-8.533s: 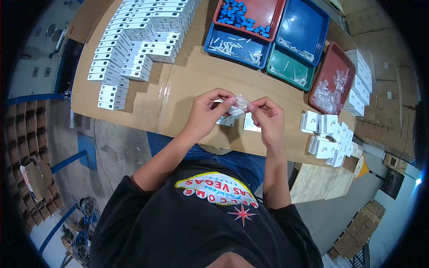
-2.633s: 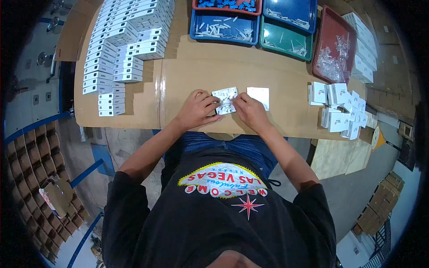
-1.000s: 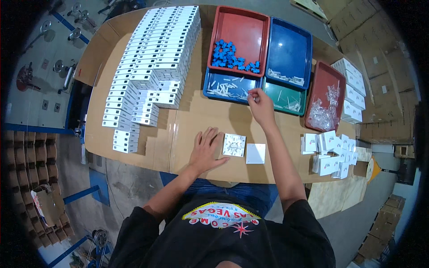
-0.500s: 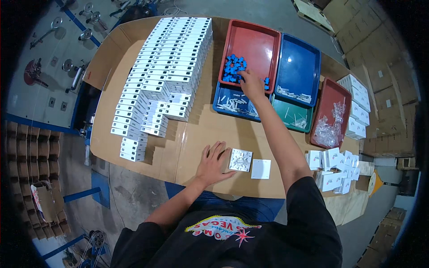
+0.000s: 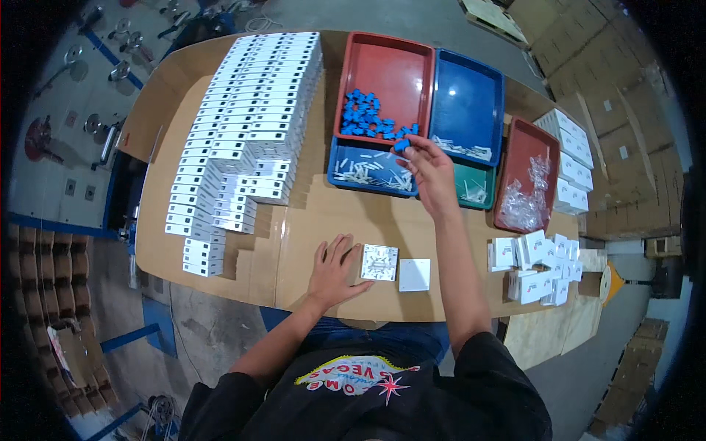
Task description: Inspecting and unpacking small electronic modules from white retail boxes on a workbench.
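Observation:
Between the thumb and fingers of my right hand (image 5: 432, 175) is a small blue plastic piece (image 5: 401, 145), held just over the near edge of the red tray (image 5: 393, 62). Similar blue pieces (image 5: 362, 112) lie heaped in that tray's near left part. My left hand (image 5: 332, 273) rests on the cardboard with fingers spread. Beside its fingertips sits a white square housing (image 5: 379, 263) with its moulded inside facing up. A flat white square plate (image 5: 415, 275) lies just right of the housing.
Long rows of stacked white units (image 5: 257, 103) stand at left. A blue tray (image 5: 342, 173) holds white sticks; another blue tray (image 5: 471, 81) and a green tray (image 5: 471, 176) hold small parts. Clear bags fill a dark red tray (image 5: 507, 202). Small white boxes (image 5: 533, 283) lie at right.
My right hand has come out of the heap of blue pieces, lifting one toward me. My left hand stays beside the housing. The whole view has shifted slightly.

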`<state>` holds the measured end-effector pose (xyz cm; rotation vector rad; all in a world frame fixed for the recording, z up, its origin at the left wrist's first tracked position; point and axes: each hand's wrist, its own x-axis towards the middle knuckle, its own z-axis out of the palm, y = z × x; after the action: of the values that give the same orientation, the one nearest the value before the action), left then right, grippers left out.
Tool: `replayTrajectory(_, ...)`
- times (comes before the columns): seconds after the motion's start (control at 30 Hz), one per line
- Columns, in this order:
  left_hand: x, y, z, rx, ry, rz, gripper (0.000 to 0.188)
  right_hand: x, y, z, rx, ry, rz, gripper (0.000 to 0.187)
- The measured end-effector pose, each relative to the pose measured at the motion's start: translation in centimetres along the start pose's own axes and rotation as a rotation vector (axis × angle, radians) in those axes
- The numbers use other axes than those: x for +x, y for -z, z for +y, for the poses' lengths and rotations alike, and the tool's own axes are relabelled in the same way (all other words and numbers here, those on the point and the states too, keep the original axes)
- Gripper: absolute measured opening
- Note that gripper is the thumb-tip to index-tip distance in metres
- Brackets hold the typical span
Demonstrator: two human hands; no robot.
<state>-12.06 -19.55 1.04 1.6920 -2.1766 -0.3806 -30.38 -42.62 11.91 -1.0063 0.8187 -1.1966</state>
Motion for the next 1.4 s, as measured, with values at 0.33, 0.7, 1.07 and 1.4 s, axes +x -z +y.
replayTrajectory(0.33,-0.3,0.1,0.5,-0.042,0.053,-0.016,0.090,-7.2,0.9,-1.5,0.220,-0.069,-0.050,0.030)
replayTrajectory(0.7,0.7,-0.1,0.0,-0.135,0.090,-0.032,0.094,-15.6,3.3,4.4,0.050,-0.364,0.115,0.029)
replayTrajectory(1.07,0.2,-0.3,0.2,-0.074,0.086,-0.017,0.083,-19.5,3.1,7.6,0.125,-0.587,0.090,0.037)
replayTrajectory(1.4,0.2,-0.6,-0.1,-0.115,0.084,0.041,0.083,-18.9,1.2,7.2,0.347,-0.656,0.088,0.039)
